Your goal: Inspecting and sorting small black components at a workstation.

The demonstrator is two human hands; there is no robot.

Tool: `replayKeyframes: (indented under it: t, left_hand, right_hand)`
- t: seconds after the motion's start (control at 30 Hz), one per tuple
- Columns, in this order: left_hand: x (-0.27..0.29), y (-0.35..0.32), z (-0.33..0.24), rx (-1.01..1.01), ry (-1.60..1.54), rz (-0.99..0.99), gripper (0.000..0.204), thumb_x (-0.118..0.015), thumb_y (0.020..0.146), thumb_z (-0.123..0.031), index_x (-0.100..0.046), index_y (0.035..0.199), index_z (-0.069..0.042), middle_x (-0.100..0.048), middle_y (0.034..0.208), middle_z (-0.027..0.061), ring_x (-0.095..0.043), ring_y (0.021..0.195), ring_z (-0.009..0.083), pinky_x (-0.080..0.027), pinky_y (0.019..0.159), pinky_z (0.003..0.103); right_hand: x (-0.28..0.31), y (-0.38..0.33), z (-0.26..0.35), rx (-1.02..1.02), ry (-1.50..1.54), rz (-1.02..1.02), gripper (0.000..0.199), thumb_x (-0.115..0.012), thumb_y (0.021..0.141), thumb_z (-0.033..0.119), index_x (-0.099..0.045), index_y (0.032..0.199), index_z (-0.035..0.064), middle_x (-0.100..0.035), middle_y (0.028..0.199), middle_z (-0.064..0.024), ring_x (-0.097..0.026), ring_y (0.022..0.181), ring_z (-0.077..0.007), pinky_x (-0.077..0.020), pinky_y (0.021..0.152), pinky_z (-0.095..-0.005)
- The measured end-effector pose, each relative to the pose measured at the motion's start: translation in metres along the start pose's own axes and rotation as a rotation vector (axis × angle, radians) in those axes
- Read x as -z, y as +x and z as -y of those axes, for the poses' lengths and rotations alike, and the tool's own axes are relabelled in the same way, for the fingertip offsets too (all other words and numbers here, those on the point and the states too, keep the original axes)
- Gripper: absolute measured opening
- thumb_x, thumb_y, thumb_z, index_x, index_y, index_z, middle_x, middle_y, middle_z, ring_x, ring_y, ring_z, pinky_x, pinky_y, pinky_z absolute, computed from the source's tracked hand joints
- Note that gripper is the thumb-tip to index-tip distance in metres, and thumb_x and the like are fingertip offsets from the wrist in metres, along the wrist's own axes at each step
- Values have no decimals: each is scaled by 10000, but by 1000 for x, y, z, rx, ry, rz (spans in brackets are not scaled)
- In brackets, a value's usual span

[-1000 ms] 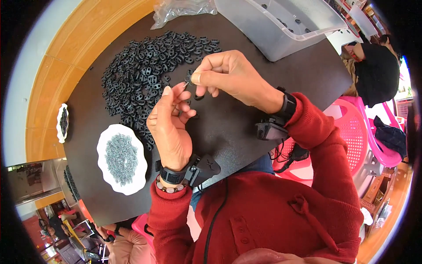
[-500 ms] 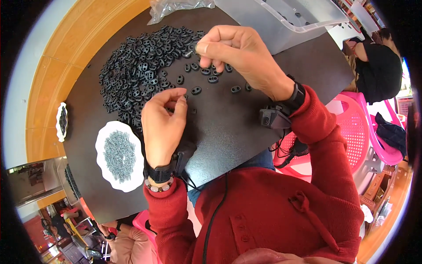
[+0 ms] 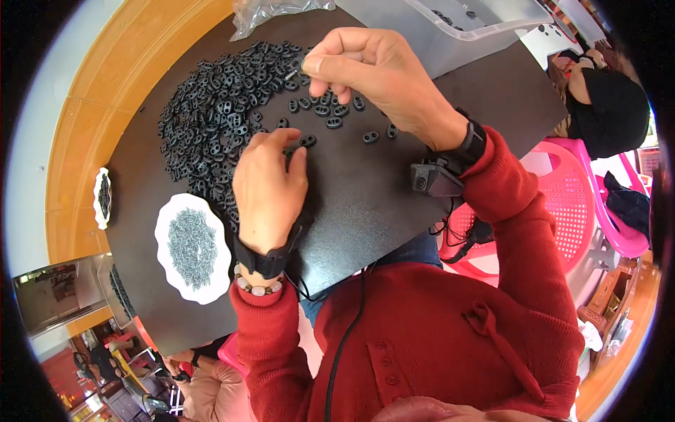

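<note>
My right hand is closed in a pinch above the far side of the dark table, and a small metal spring sticks out from its fingertips. My left hand is lower and to the left, thumb and fingers apart. Its fingertips are beside a black two-hole cord lock piece, and another such piece is partly hidden between thumb and fingers. Between the hands are several loose cord lock pieces. A large heap of these black pieces spreads behind and left of my left hand. A scalloped white plate holds many small springs.
A clear plastic bin stands at the far right, and a clear plastic bag lies at the back edge. Another white dish is at the far left. Pink chairs and other people are around the table.
My left hand has moved slightly right, and its thumb and fingers have spread from a pinch. My right hand has shifted a little left and away from me, still pinching the spring.
</note>
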State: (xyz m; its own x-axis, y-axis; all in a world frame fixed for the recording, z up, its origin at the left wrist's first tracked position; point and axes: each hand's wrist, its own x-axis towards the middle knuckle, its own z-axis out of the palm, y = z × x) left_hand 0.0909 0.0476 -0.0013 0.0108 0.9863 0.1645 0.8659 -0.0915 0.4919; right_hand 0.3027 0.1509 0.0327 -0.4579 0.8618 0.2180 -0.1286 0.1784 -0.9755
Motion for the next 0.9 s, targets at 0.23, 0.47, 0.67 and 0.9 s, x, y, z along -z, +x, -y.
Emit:
replayKeyframes:
  t: [0.23,0.47,0.67,0.9]
  left_hand:
    - [-38,24,-22,-110,100,12,219,-794,909,-102,-779,1120,-50,-746,1042,179,-721,1026,412,-568,885,487]
    - [-33,35,-30,-3,-421,53,279,-724,1024,-127,-749,1275,-7,-730,1030,68,-645,905,189,-499,772,315]
    - [-20,33,-40,222,-710,74,329,-674,1107,-145,-727,1385,24,-718,1021,-12,-592,819,30,-450,691,192]
    - [-8,30,-44,309,-1101,41,416,-674,1120,-199,-639,1472,19,-710,1078,-3,-602,870,42,-477,756,191]
  right_hand:
    - [48,1,3,32,70,4,229,-751,1017,233,-791,1044,9,-820,895,-61,-690,748,-70,-548,661,-246]
    - [79,-7,2,-7,171,8,213,-757,988,203,-764,965,-9,-803,844,-55,-673,691,-63,-510,577,-252]
    - [77,-9,4,-29,151,-12,217,-760,983,220,-748,953,6,-790,824,-44,-643,654,-64,-500,559,-249]
    - [76,-11,8,-51,155,-10,217,-758,983,229,-738,964,13,-786,826,-46,-633,640,-68,-503,554,-247]
